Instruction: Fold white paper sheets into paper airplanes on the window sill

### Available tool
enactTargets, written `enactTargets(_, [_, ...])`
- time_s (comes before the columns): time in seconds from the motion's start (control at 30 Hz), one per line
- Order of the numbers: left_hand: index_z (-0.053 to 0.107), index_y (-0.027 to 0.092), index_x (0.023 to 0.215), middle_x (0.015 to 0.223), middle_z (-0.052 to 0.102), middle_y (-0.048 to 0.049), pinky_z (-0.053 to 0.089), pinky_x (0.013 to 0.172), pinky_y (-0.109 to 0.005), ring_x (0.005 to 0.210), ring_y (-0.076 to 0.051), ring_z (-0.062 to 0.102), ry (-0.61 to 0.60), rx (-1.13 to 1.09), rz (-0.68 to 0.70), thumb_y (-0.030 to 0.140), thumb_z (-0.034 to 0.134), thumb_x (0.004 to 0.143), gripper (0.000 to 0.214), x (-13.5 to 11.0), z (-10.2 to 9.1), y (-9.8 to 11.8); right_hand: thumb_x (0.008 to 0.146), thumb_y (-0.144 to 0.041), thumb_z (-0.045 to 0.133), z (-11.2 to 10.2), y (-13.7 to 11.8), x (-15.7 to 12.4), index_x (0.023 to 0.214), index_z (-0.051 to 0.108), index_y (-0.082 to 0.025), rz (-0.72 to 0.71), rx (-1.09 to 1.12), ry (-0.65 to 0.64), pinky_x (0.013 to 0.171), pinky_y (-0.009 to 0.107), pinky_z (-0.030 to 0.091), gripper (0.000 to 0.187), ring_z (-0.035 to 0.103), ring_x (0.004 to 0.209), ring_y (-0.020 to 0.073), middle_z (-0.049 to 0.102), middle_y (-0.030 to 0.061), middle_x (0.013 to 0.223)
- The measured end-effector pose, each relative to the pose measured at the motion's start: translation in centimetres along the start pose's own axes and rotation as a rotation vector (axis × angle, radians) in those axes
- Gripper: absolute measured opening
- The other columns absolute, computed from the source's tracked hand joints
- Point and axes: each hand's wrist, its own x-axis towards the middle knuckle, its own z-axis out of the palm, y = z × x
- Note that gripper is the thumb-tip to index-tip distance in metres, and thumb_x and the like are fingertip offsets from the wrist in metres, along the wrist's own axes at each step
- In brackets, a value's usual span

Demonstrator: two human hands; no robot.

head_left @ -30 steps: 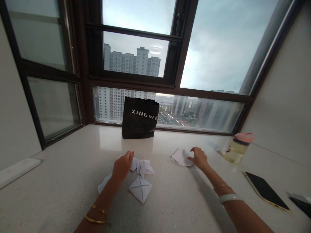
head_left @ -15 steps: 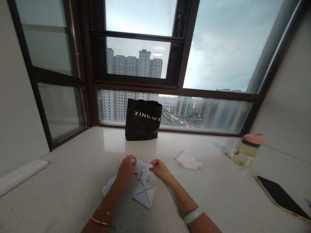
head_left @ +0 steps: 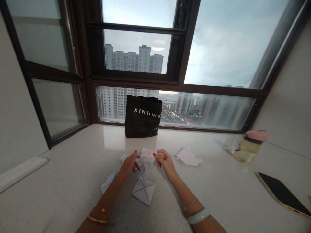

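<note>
Handling of one small white paper piece (head_left: 147,155) appears to be the step in hand: it is raised over the middle of the desk (head_left: 157,216), on the near side of the black bag (head_left: 143,118). The fingers of the right hand (head_left: 166,163) pinch it at its right edge, while those of the left hand (head_left: 130,163) are spread at its left edge; whether they grip it or only come close, I cannot tell. As a judgement, the next move calls for a light, steady hold from both sides, since thin paper bends and creases under little pressure. The piece is flat-faced and roughly rectangular, with fold lines across it. Just below it hangs or lies a looser, blurred paper part (head_left: 150,174), and I cannot tell whether the two are joined. Nearer lies a folded paper square (head_left: 143,191), set like a diamond, its creases crossing at the centre. More folded paper (head_left: 108,182) shows past the left forearm, and an angular paper bundle (head_left: 188,157) lies flat to the right. The desk is pale, smooth and finely speckled; the bag is dark and soft-looking, standing upright with white lettering, by the window.
</note>
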Motion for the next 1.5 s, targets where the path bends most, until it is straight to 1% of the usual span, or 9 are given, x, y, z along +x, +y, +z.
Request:
enactTargets(0.13, [0.049, 0.015, 0.109, 0.051, 0.056, 0.0031, 0.037, 0.041, -0.019, 0.039, -0.009, 0.052, -0.107, -0.285, -0.145, 0.056, 0.034, 0.077, 0.054, 0.1, 0.5, 0.1, 0.057, -0.032, 0.065, 0.4, 0.1, -0.2, 0.068, 0.054, -0.021, -0.032, 0.037, -0.066, 0.046, 0.022, 0.036, 0.019, 0.051, 0.050, 0.0111, 0.060, -0.0030, 0.057])
enactTargets(0.3, [0.047, 0.016, 0.112, 0.060, 0.056, 0.0045, 0.045, 0.049, -0.019, 0.050, -0.008, 0.054, -0.020, -0.446, 0.035, 0.040, 0.060, 0.067, 0.053, -0.5, 0.3, 0.2, 0.058, -0.028, 0.063, 0.6, 0.5, -0.4, 0.065, 0.059, -0.020, -0.032, 0.048, -0.112, 0.052, 0.023, 0.040, 0.011, 0.050, 0.052, 0.0107, 0.061, -0.0021, 0.060])
enactTargets(0.57, [0.050, 0.014, 0.109, 0.057, 0.058, 0.0046, 0.037, 0.042, -0.016, 0.044, -0.006, 0.048, 0.073, -0.300, 0.138, 0.040, 0.062, 0.064, 0.053, -0.6, -0.3, 0.7, 0.065, -0.040, 0.062, 0.8, 0.3, -0.7, 0.092, 0.062, -0.022, 0.047, 0.093, -0.201, 0.055, 0.025, 0.043, 0.032, 0.055, 0.055, 0.0120, 0.062, -0.0015, 0.063])
enactTargets(0.77, [0.049, 0.015, 0.110, 0.072, 0.062, -0.0014, 0.046, 0.055, -0.023, 0.060, -0.011, 0.058, 0.031, -0.330, 0.161, 0.041, 0.048, 0.075, 0.044, -0.8, -0.7, 0.8, 0.064, -0.036, 0.061, 0.6, -0.3, -0.7, 0.091, 0.066, -0.020, 0.050, 0.132, -0.236, 0.062, 0.026, 0.043, 0.032, 0.058, 0.069, 0.0148, 0.067, 0.0037, 0.079])
enactTargets(0.87, [0.049, 0.015, 0.110, 0.092, 0.062, -0.0072, 0.048, 0.068, -0.028, 0.080, -0.015, 0.060, 0.145, -0.099, 0.180, 0.028, 0.038, 0.080, 0.034, -0.5, -1.2, 0.5, 0.059, -0.031, 0.065, 0.1, -0.9, -0.5, 0.100, 0.062, -0.024, 0.027, 0.181, -0.153, 0.064, 0.026, 0.043, 0.042, 0.058, 0.081, 0.0180, 0.067, 0.0035, 0.088])
enactTargets(0.97, [0.053, 0.015, 0.107, 0.107, 0.058, -0.0102, 0.039, 0.088, -0.033, 0.101, -0.019, 0.052, 0.305, 0.382, 0.264, 0.015, 0.040, 0.077, 0.032, -0.2, -1.6, -0.1, 0.056, -0.035, 0.068, -0.7, -0.5, 0.0, 0.093, 0.064, -0.022, 0.024, 0.138, 0.010, 0.059, 0.026, 0.042, 0.040, 0.058, 0.072, 0.0173, 0.067, 0.0032, 0.080])
enactTargets(1.1, [0.053, 0.014, 0.109, 0.116, 0.053, -0.0131, 0.032, 0.093, -0.038, 0.111, -0.026, 0.043, 0.335, 0.834, 0.182, 0.025, 0.045, 0.078, 0.033, -0.8, -1.3, -1.0, 0.057, -0.045, 0.067, -1.4, 0.6, 0.5, 0.067, 0.064, -0.018, 0.042, 0.043, 0.170, 0.049, 0.023, 0.033, 0.029, 0.045, 0.049, 0.0104, 0.057, -0.0017, 0.053])
enactTargets(1.33, [0.054, 0.024, 0.104, 0.115, 0.055, -0.0059, 0.028, 0.092, -0.041, 0.109, -0.024, 0.043, 0.250, 0.943, 0.032, 0.034, 0.049, 0.076, 0.031, -1.4, -1.1, -0.9, 0.054, -0.054, 0.066, -0.9, 0.9, 0.4, 0.055, 0.055, -0.018, 0.071, 0.075, 0.121, 0.043, 0.022, 0.025, 0.037, 0.037, 0.045, 0.0080, 0.047, -0.0044, 0.047])
enactTargets(1.5, [0.053, 0.025, 0.106, 0.115, 0.054, -0.0057, 0.030, 0.088, -0.037, 0.107, -0.022, 0.044, 0.327, 0.982, 0.078, 0.021, 0.045, 0.077, 0.030, -1.6, -1.3, -0.3, 0.053, -0.055, 0.066, -0.8, 1.0, 0.3, 0.059, 0.055, -0.018, 0.113, 0.142, 0.095, 0.042, 0.021, 0.025, 0.039, 0.040, 0.043, 0.0085, 0.049, -0.0040, 0.047])
